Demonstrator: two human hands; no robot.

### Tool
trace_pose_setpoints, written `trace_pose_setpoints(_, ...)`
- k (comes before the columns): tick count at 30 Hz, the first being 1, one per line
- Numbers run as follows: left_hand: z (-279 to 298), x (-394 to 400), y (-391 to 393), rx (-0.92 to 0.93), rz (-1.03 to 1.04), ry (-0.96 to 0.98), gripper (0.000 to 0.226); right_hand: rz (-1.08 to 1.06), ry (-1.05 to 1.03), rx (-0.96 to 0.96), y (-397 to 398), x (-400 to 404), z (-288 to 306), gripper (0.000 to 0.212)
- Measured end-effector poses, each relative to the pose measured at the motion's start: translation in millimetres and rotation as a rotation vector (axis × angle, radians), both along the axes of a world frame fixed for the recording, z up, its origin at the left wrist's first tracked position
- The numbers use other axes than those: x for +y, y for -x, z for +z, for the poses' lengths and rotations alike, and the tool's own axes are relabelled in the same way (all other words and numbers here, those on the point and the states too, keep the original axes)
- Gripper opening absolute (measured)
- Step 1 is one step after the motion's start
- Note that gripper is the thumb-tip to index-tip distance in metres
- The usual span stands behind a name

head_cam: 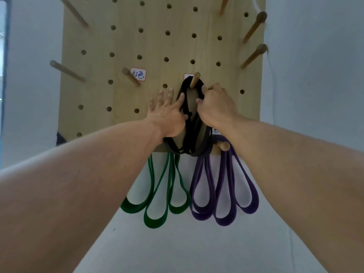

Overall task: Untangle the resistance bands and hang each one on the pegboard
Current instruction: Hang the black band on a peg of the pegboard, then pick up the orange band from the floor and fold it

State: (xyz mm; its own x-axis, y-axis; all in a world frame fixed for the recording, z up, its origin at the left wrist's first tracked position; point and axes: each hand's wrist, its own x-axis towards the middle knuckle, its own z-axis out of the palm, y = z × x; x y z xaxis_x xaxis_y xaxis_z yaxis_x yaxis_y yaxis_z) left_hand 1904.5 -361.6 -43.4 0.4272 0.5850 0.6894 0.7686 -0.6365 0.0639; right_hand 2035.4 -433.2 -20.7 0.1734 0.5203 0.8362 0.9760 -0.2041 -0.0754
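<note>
Hanging black band (190,133) on peg (195,79), right hand (214,107) gripping, left hand (167,113) flat

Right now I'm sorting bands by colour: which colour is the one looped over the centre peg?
Black resistance band, clearest in the head view.

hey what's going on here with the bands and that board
A person is hanging a black band over a wooden peg in the middle of the pegboard. The right hand grips the band's right side near the peg, while the left hand rests with straight fingers against its left side. A green band and a purple band already hang in loops below; the purple one hangs from a lower peg.
</note>
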Motion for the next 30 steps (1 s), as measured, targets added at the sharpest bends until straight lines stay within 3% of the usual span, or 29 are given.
trace_pose_setpoints(10,-50.7,-44.3,52.5,-0.035,-0.075,-0.106,0.073,0.166,-0.107,0.039,29.7,-22.8,-56.2,0.057)
trace_pose_setpoints(14,-117.5,-72.4,92.9,-0.156,-0.074,0.076,0.071,0.363,-0.125,0.082,60.4,-36.0,-110.0,0.054)
trace_pose_setpoints(17,-205.3,-87.9,145.6,-0.091,0.015,0.228,0.072,0.487,-0.075,0.06,95.4,-42.5,-165.4,0.052)
trace_pose_setpoints(23,-374.8,-128.2,261.3,0.237,0.213,0.574,0.076,0.632,0.31,0.099,182.1,-51.2,-303.6,0.053)
trace_pose_setpoints(30,-496.9,-163.6,326.6,0.247,0.356,0.947,0.076,0.677,0.893,0.109,273.5,-58.6,-468.2,0.049)
